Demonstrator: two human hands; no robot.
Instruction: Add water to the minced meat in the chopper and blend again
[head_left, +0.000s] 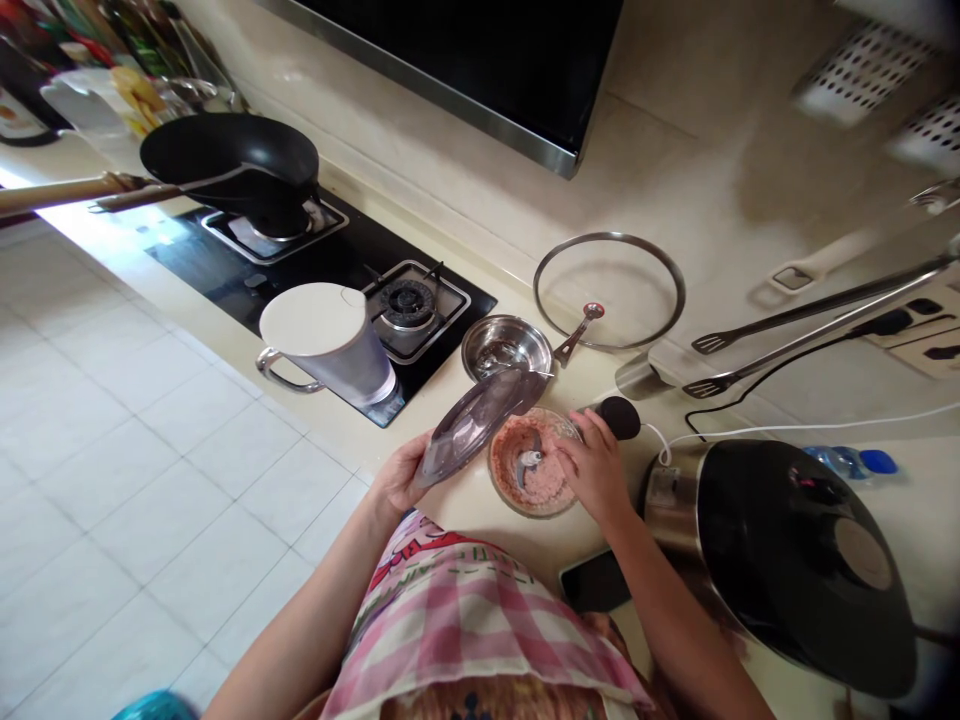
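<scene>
My left hand [403, 474] grips the edge of a dark see-through lid [469, 430], which is tilted up just left of a food chopper bowl [496, 488]. Pink minced meat [551, 478] coats the inside of that clear bowl. At its middle stands a blade [529, 458] with a white hub. My right hand [592, 465] lies over the bowl's right rim, its fingers bent and closed on the edge; the thumb side reaches over the meat. Behind the lid a small steel pan [504, 343] sits on the counter, with something shiny in it.
A white pitcher [322, 340] stands on the hob's near edge. A black wok [232, 160] rests on the far burner [277, 225]. A glass lid [611, 285] leans on the wall. To the right stands a rice cooker [802, 570], and a phone [598, 582] lies near my apron.
</scene>
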